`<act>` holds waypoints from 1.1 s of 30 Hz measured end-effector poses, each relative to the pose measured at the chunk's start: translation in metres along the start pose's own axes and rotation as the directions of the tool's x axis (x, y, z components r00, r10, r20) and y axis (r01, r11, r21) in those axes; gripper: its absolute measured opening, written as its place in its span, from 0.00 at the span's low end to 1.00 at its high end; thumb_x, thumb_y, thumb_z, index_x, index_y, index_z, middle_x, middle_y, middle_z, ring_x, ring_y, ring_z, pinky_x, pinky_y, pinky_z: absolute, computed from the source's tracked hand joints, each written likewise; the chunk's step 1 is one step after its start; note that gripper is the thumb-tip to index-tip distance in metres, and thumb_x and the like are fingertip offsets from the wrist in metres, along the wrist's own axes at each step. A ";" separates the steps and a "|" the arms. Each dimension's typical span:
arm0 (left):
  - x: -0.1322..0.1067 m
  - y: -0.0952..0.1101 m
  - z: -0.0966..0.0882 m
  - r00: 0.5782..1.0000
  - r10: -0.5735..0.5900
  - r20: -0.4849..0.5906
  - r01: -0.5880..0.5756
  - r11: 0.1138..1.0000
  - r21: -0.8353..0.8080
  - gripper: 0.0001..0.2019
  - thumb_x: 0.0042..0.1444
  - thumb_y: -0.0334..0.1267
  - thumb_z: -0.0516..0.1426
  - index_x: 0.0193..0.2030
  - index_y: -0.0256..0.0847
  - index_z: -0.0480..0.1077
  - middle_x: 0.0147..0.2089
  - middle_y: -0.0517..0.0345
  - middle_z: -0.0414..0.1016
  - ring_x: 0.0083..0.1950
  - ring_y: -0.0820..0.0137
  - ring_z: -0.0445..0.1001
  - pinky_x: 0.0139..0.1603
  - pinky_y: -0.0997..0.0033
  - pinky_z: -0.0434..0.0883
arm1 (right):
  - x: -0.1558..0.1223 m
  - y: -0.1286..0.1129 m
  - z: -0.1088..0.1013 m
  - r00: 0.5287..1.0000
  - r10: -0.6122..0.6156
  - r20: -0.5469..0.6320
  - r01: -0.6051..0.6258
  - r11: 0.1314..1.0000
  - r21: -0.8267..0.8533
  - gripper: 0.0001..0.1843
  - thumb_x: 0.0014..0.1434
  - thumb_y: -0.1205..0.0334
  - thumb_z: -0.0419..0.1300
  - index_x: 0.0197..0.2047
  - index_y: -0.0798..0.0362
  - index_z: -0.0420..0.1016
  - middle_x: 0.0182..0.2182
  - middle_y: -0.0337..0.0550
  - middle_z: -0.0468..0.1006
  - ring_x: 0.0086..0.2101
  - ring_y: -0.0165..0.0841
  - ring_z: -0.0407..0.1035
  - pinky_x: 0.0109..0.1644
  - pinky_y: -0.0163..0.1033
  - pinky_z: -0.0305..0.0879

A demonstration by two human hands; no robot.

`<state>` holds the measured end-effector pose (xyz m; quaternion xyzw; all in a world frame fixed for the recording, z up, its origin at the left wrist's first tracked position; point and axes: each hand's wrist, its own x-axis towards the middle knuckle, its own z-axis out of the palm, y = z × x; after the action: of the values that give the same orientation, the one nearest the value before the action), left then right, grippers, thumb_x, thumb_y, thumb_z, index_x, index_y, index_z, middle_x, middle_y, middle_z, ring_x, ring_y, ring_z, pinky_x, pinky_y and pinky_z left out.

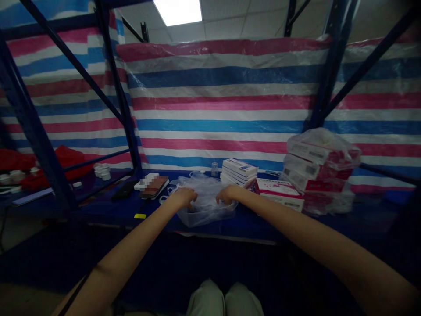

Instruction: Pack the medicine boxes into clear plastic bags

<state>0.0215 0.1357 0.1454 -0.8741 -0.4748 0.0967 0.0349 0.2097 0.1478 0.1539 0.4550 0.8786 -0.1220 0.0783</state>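
1. At far left, red cloth (67, 159) lies on the neighbouring shelf, behind a blue rack post (31, 127).
2. Small white jars (102, 171) stand a little to the right, beyond a diagonal brace.
3. On the dark blue tabletop (158, 213) lies a black phone (124, 190), then a small stack of flat things (154, 186), partly blurred.
4. A yellow tag (140, 216) sits at the front edge.
5. The left hand (185, 197) curls over the left rim of a clear plastic bag (207, 206), fingers closed on the film.
6. The bag lies mid-tabletop between both hands, crumpled and open at the top.
7. The right hand (227, 194) grips the bag's right rim, fingers bent into it.
8. A small glass vial (214, 169) stands behind the bag.
9. White boxes (239, 172) are stacked just right of it.
10. A pink-and-white box (279, 192) lies beside the right forearm.
11. Farther right, bagged boxes (320, 164) are piled high.
12. A striped tarp (226, 103) hangs behind everything.
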 end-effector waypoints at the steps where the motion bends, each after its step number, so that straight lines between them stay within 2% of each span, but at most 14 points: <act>1: 0.003 -0.001 0.002 1.000 -0.007 0.018 0.007 1.000 -0.005 0.18 0.42 0.34 0.62 0.43 0.41 0.71 0.47 0.45 0.73 0.48 0.55 0.71 0.44 0.62 0.65 | 0.000 0.000 -0.002 1.000 -0.005 0.018 0.005 1.000 0.001 0.18 0.35 0.80 0.58 0.30 0.53 0.78 0.33 0.44 0.77 0.38 0.44 0.71 0.42 0.48 0.65; 4: 0.007 -0.001 0.002 0.999 0.005 0.039 -0.004 1.000 -0.029 0.16 0.46 0.37 0.60 0.44 0.40 0.70 0.47 0.45 0.73 0.47 0.56 0.72 0.43 0.64 0.66 | -0.011 -0.004 -0.017 0.996 -0.028 0.079 0.029 1.000 -0.003 0.22 0.42 0.77 0.58 0.40 0.52 0.76 0.40 0.44 0.76 0.41 0.40 0.70 0.45 0.43 0.64; 6: 0.000 0.002 -0.002 0.999 0.031 0.010 -0.031 0.997 -0.065 0.16 0.50 0.36 0.57 0.48 0.40 0.68 0.49 0.45 0.72 0.49 0.59 0.71 0.45 0.66 0.66 | -0.030 -0.006 -0.031 0.985 -0.165 0.057 0.158 0.982 0.103 0.22 0.49 0.73 0.56 0.48 0.51 0.71 0.44 0.44 0.74 0.43 0.35 0.68 0.46 0.39 0.63; 9: -0.023 0.013 -0.010 0.987 0.097 -0.125 -0.121 0.973 -0.198 0.16 0.52 0.35 0.54 0.49 0.41 0.66 0.50 0.49 0.70 0.50 0.63 0.69 0.49 0.66 0.64 | -0.074 0.009 -0.052 0.898 -0.427 -0.104 0.433 0.818 0.379 0.20 0.57 0.64 0.53 0.54 0.52 0.65 0.49 0.44 0.70 0.48 0.32 0.65 0.50 0.36 0.61; 11: -0.043 0.021 -0.011 0.946 0.183 -0.268 -0.257 0.926 -0.275 0.13 0.54 0.35 0.52 0.47 0.45 0.66 0.48 0.54 0.70 0.50 0.66 0.69 0.50 0.67 0.64 | -0.107 0.034 -0.061 0.887 -0.394 -0.242 0.462 0.772 0.436 0.25 0.55 0.57 0.55 0.56 0.50 0.62 0.54 0.43 0.65 0.52 0.34 0.61 0.54 0.38 0.58; 13: -0.060 0.026 -0.006 0.873 0.212 -0.439 -0.344 0.906 -0.247 0.11 0.55 0.37 0.51 0.46 0.48 0.65 0.49 0.56 0.68 0.50 0.67 0.67 0.50 0.67 0.64 | -0.137 0.068 -0.063 0.920 -0.189 -0.343 0.321 0.866 0.383 0.37 0.49 0.53 0.61 0.61 0.47 0.54 0.60 0.43 0.56 0.57 0.37 0.54 0.58 0.42 0.53; 14: -0.066 0.027 -0.001 0.829 0.165 -0.535 -0.316 0.927 -0.203 0.12 0.54 0.39 0.52 0.47 0.49 0.65 0.50 0.56 0.66 0.51 0.66 0.66 0.50 0.65 0.64 | -0.148 0.086 -0.062 0.936 -0.077 -0.345 0.202 0.917 0.344 0.45 0.44 0.51 0.64 0.63 0.46 0.48 0.62 0.44 0.51 0.58 0.40 0.50 0.60 0.44 0.50; 17: -0.071 0.019 0.019 0.623 -0.094 -0.777 -0.015 0.991 -0.132 0.23 0.49 0.49 0.56 0.51 0.46 0.62 0.51 0.49 0.63 0.52 0.56 0.64 0.49 0.54 0.63 | -0.163 0.131 -0.049 0.959 0.217 -0.182 -0.180 0.963 0.202 0.64 0.27 0.52 0.71 0.65 0.49 0.43 0.62 0.51 0.49 0.59 0.49 0.47 0.61 0.50 0.47; 19: -0.067 0.007 0.030 0.489 -0.233 -0.841 0.137 0.972 -0.189 0.28 0.46 0.53 0.56 0.52 0.42 0.61 0.51 0.45 0.62 0.52 0.52 0.63 0.49 0.51 0.62 | -0.161 0.145 -0.041 0.939 0.339 -0.060 -0.325 0.931 0.164 0.66 0.20 0.55 0.72 0.64 0.51 0.47 0.60 0.55 0.55 0.55 0.51 0.55 0.57 0.51 0.54; 20: -0.064 0.001 0.034 0.455 -0.285 -0.844 0.161 0.958 -0.237 0.27 0.47 0.54 0.55 0.50 0.40 0.61 0.50 0.45 0.62 0.52 0.53 0.63 0.49 0.52 0.62 | -0.159 0.148 -0.038 0.931 0.365 -0.017 -0.356 0.917 0.183 0.64 0.20 0.56 0.71 0.63 0.51 0.50 0.58 0.55 0.59 0.52 0.50 0.60 0.53 0.49 0.59; 22: -0.057 -0.011 0.037 0.461 -0.368 -0.808 0.124 0.928 -0.352 0.21 0.49 0.54 0.53 0.43 0.40 0.62 0.44 0.48 0.64 0.47 0.57 0.66 0.47 0.57 0.64 | -0.156 0.147 -0.034 0.936 0.352 0.029 -0.347 0.901 0.261 0.57 0.23 0.58 0.70 0.60 0.50 0.56 0.53 0.52 0.67 0.46 0.44 0.67 0.46 0.44 0.65; 26: -0.045 -0.026 0.032 0.624 -0.418 -0.660 -0.027 0.833 -0.552 0.15 0.52 0.53 0.50 0.28 0.42 0.59 0.26 0.62 0.63 0.28 0.69 0.66 0.31 0.70 0.64 | -0.161 0.137 -0.037 0.953 0.302 -0.039 -0.280 0.920 0.274 0.45 0.30 0.59 0.68 0.56 0.49 0.63 0.48 0.47 0.71 0.43 0.40 0.68 0.44 0.39 0.65; 28: -0.040 -0.029 0.029 0.673 -0.404 -0.619 -0.086 0.789 -0.608 0.15 0.52 0.51 0.51 0.25 0.42 0.59 0.22 0.65 0.62 0.23 0.72 0.64 0.26 0.73 0.60 | -0.171 0.131 -0.041 0.949 0.288 -0.124 -0.257 0.941 0.221 0.43 0.32 0.57 0.68 0.55 0.49 0.63 0.49 0.47 0.69 0.45 0.40 0.66 0.47 0.40 0.63; 33: -0.033 -0.029 0.025 0.693 -0.450 -0.563 -0.261 0.571 -0.778 0.15 0.49 0.50 0.54 0.24 0.42 0.58 0.18 0.66 0.63 0.21 0.73 0.64 0.24 0.75 0.59 | -0.198 0.105 -0.058 0.960 0.167 -0.223 -0.092 0.945 0.313 0.36 0.40 0.58 0.64 0.55 0.51 0.64 0.51 0.47 0.67 0.48 0.36 0.64 0.49 0.35 0.59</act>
<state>-0.0249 0.1231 0.1295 -0.7223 -0.4613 -0.4812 -0.1841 0.4074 0.0682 0.2441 0.5303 0.8207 -0.1910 -0.0934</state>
